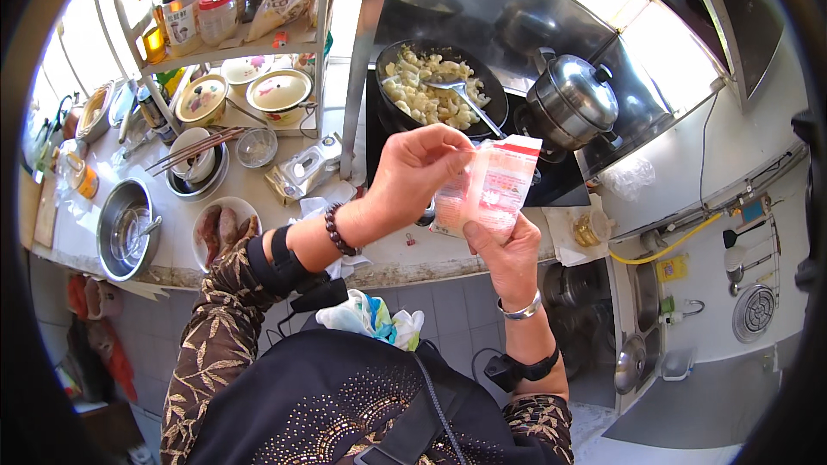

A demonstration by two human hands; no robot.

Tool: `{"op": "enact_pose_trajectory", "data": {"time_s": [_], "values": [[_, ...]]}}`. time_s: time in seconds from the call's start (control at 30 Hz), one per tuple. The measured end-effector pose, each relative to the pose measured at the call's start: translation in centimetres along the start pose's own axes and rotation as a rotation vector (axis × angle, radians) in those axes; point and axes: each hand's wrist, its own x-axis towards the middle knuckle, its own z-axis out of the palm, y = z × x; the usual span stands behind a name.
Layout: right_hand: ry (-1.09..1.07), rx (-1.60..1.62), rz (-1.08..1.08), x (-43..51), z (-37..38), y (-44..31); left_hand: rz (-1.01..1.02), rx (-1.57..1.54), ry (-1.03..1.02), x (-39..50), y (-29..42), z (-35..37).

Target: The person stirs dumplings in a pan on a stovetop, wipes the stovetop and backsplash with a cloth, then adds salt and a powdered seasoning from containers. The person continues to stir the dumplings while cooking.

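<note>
A red-and-white printed plastic packet [491, 184] is held up in front of me, over the counter's edge by the cooktop. The thumb and fingers of my left hand [420, 171] pinch its upper left edge. Lower down, my right hand [507, 248] grips its bottom right part, thumb across the front. Whether the packet is torn open I cannot tell. Just beyond, a black wok [387, 106] holds cauliflower florets [426, 81], and a metal spatula [475, 103] rests in them with its handle end hidden behind the packet.
Right of the wok stands a lidded steel pot [575, 100]. Leftward on the counter are a pack of wipes [303, 168], a plate of sweet potatoes [226, 232] and a steel basin [129, 229]. A shelf rack [239, 42] with jars rises behind them. A sink [646, 297] lies far right.
</note>
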Motion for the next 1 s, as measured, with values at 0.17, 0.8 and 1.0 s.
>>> {"op": "enact_pose_trajectory", "data": {"time_s": [0.17,0.8,1.0], "values": [[-0.011,0.196,0.049,2.0,-1.0,1.6,-0.185,-0.157,-0.057,1.7,-0.3,-2.0],[-0.073,-0.013,-0.080,21.8,-9.3,2.7,-0.186,-0.042,0.276,6.4,-2.6,-4.7],[-0.271,-0.300,-0.108,26.9,-8.7,5.0,-0.300,0.064,0.510,0.5,-3.5,-7.4]]}}
